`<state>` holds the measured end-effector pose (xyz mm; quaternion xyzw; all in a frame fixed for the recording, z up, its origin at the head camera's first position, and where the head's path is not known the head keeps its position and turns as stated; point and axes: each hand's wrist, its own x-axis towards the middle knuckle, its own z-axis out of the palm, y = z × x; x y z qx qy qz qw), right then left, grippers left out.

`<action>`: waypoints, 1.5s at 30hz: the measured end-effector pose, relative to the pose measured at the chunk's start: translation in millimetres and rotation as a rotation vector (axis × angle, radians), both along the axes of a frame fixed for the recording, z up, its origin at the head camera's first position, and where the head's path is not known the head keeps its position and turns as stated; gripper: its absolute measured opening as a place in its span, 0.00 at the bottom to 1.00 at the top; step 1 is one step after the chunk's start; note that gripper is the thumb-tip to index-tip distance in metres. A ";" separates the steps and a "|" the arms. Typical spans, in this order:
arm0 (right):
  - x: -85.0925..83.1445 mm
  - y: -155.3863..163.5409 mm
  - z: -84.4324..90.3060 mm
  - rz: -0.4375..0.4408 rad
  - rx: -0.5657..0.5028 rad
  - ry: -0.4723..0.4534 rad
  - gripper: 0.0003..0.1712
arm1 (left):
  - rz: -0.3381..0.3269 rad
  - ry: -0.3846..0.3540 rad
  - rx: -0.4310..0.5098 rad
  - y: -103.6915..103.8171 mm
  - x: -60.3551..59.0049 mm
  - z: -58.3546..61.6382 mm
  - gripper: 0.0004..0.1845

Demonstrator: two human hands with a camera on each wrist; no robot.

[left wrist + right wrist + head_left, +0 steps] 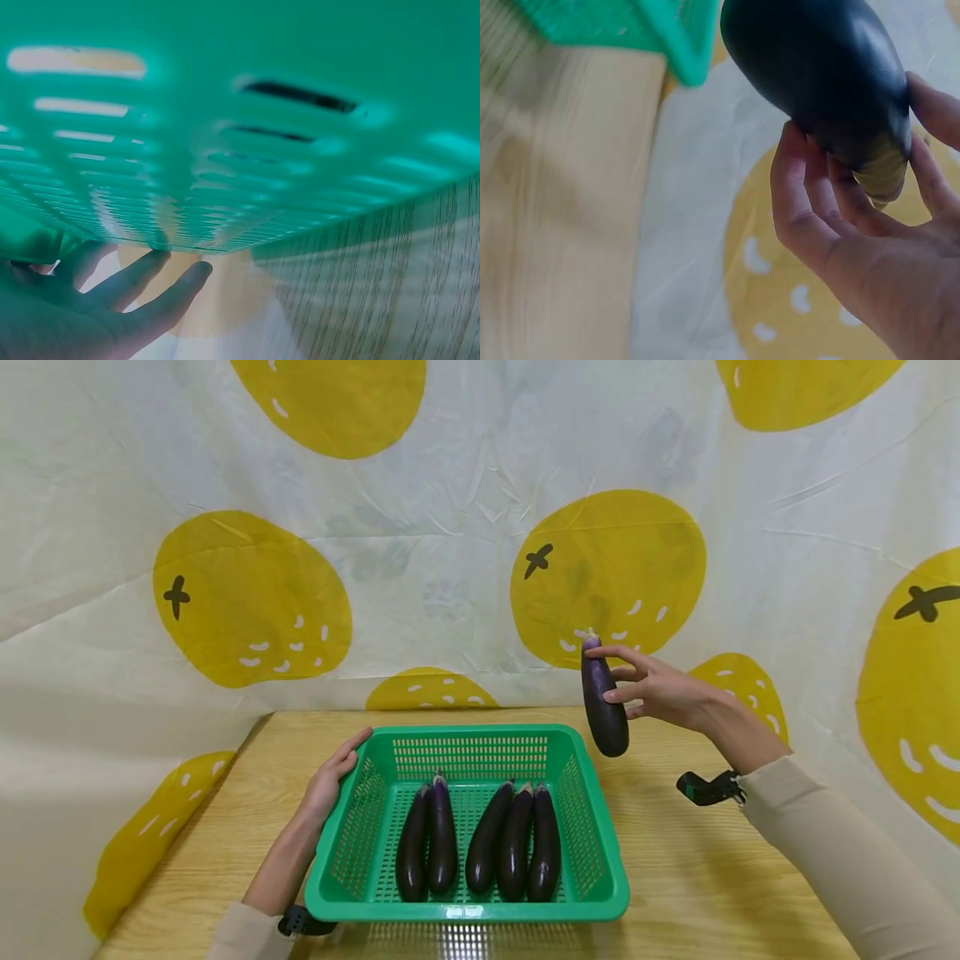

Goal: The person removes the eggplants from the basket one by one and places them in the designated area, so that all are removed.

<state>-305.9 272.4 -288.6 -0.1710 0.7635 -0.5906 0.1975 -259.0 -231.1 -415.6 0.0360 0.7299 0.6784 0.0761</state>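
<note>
Green plastic basket (540, 912), slatted walls, broad rim, set on a pale wood-grain surface (225, 860) before a cloth (420, 593) printed with yellow fruit. Contents: five eggplants (516, 852) — a pair at left, three close together at right, a gap between; laid lengthwise, stem ends toward the cloth, presumably for lying flat without stacking. Left grip (327, 785): fingers nearly straight along the left side, touching near the far corner, curled round nothing; probably for steadying a light basket. Right grip (663, 693): parted only as wide as the vegetable between, fingers and thumb pinching one held eggplant (604, 714) by its sides; likely a light hold, suited to smooth skin, with the heavier end left hanging. Location of same: in the air just beyond the basket's far right corner, nearly upright with a slight tilt, stem end up, blunt end down. Appearance: deep purple-black, glossy, plump at the blunt end, narrowing to a lighter violet neck; cap pale, stem short. Skin apparently whole on the parts shown — areas under the fingers hidden.
</note>
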 end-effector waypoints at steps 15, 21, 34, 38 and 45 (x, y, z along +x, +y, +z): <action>-23.4 34.5 -56.2 -0.096 0.210 -0.015 0.53 | 0.018 0.004 -0.019 1.5 -1.7 2.1 0.28; -27.9 40.8 -79.7 -0.076 0.281 -0.025 0.53 | 0.015 -0.004 -0.012 1.2 -1.0 2.7 0.28; -35.7 43.9 -113.0 -0.112 0.370 0.023 0.48 | 0.011 -0.034 0.033 0.1 1.5 0.1 0.28; -35.9 43.1 -118.4 -0.091 0.370 0.002 0.44 | 0.007 -0.033 0.041 0.3 1.6 0.2 0.27; -35.1 41.0 -122.5 -0.072 0.381 -0.011 0.40 | 0.006 -0.039 0.047 0.5 0.5 0.2 0.27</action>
